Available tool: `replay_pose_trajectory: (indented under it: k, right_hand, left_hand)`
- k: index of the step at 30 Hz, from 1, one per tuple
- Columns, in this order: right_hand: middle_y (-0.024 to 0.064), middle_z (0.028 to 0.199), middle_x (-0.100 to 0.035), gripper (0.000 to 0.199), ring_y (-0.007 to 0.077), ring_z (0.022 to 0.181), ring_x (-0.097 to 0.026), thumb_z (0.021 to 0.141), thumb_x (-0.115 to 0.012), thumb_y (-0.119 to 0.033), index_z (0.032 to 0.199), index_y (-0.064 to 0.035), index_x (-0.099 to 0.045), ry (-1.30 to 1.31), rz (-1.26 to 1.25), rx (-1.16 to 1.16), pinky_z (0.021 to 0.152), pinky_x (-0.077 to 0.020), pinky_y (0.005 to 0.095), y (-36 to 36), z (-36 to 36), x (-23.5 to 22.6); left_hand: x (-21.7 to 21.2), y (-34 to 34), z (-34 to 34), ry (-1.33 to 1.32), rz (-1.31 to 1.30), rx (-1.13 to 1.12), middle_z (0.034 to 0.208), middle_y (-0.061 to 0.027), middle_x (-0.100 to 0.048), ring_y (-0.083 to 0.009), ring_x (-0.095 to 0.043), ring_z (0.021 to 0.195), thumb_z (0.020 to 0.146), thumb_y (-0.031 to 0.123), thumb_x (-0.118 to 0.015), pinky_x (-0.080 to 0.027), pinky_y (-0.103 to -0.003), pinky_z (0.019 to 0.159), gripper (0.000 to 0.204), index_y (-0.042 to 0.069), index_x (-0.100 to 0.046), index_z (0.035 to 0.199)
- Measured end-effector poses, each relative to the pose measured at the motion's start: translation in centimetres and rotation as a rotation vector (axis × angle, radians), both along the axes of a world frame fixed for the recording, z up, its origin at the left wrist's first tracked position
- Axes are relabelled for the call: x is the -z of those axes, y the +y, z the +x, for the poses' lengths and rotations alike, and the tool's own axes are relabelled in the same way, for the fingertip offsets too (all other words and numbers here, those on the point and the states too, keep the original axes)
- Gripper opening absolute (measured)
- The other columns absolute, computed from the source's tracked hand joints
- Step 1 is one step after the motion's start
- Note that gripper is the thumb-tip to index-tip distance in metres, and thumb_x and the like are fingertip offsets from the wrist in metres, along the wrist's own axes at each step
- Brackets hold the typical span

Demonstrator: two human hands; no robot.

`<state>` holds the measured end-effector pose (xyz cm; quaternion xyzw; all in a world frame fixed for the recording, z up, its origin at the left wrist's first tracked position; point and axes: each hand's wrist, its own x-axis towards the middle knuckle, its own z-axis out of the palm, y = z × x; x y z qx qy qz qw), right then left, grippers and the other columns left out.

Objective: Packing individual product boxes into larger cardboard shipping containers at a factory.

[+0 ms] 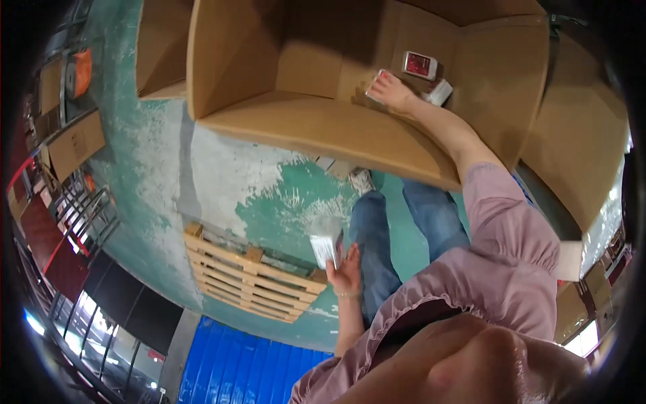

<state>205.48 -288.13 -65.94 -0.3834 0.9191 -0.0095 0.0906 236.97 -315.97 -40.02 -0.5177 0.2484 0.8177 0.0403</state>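
Note:
Inside a large open cardboard box (323, 131), my right hand (396, 94) has its fingers closed over a small white-and-red box (374, 91). Close to that hand lie a white box with a dark red front (418, 64) and a second white box (440, 92), partly hidden by my forearm. Down beside my leg, my left hand (345, 272) grips a small white box (324, 250) between thumb and fingers. Motion blurs the upper part of that box.
A wooden pallet (249, 279) lies on the worn green floor (155, 168), left of my legs. Blue slatted panelling (242, 367) shows below it. Another cardboard box (161, 50) stands left of the large one; metal racks (87, 215) line the far left.

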Motion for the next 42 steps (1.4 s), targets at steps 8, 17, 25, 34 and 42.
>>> replay_pose_trajectory:
  k: [8, 17, 25, 34, 42]
  right_hand:
    - [0.0148, 0.120, -0.046, 0.070, 0.0267, 0.110, -0.047, 0.066, -0.068, -0.006, 0.129, -0.0069, -0.037, -0.646, -0.957, 0.987, 0.094, -0.0389, 0.0393, -2.2, -6.0, -5.3]
    - [0.0086, 0.123, -0.043, 0.081, 0.0202, 0.117, -0.042, 0.061, -0.066, -0.001, 0.133, -0.0072, -0.029, -0.570, -1.914, 0.761, 0.098, -0.0372, 0.0323, 1.1, -4.2, -33.7]
    - [0.0081, 0.129, -0.039, 0.088, 0.0200, 0.120, -0.039, 0.056, -0.073, -0.004, 0.133, -0.0084, -0.030, -0.118, -1.920, 0.878, 0.102, -0.0318, 0.0341, 11.0, 3.2, -48.2]
    - [0.0084, 0.136, -0.038, 0.081, 0.0231, 0.127, -0.035, 0.062, -0.072, -0.006, 0.134, -0.0131, -0.036, 0.573, -0.479, 1.210, 0.102, -0.0316, 0.0362, 36.9, 16.5, -58.0]
    - [0.0119, 0.142, -0.029, 0.084, 0.0275, 0.134, -0.024, 0.067, -0.068, -0.011, 0.140, -0.0160, -0.026, -0.091, 0.065, 1.223, 0.108, -0.0231, 0.0381, 47.6, 17.2, -49.4]
  left_hand:
    - [2.2, 0.1, -1.4, 0.022, 0.141, -0.029, 0.126, -0.0075, -0.048, -0.0387, -0.050, 0.106, 0.079, 0.045, -0.060, -0.045, -0.045, 0.087, 0.063, 0.013, -0.042, 0.130]
    - [-7.3, 1.3, -7.2, 0.134, 0.427, 0.014, 0.122, -0.0072, -0.052, -0.0367, -0.051, 0.104, 0.078, 0.045, -0.061, -0.042, -0.044, 0.089, 0.059, 0.015, -0.046, 0.127]
    - [-13.7, 3.1, -13.5, 0.205, 0.432, 0.320, 0.116, -0.0079, -0.055, -0.0361, -0.053, 0.100, 0.078, 0.044, -0.062, -0.042, -0.044, 0.088, 0.059, 0.016, -0.046, 0.126]
    - [-16.3, 7.9, -15.2, 0.172, 0.424, 0.624, 0.114, -0.0073, -0.055, -0.0353, -0.053, 0.099, 0.078, 0.045, -0.062, -0.044, -0.043, 0.084, 0.058, 0.015, -0.047, 0.125]
    - [-15.6, 9.4, -15.1, 0.098, 0.311, 0.787, 0.117, -0.0072, -0.054, -0.0346, -0.052, 0.100, 0.083, 0.039, -0.056, -0.044, -0.043, 0.086, 0.051, 0.010, -0.046, 0.124]
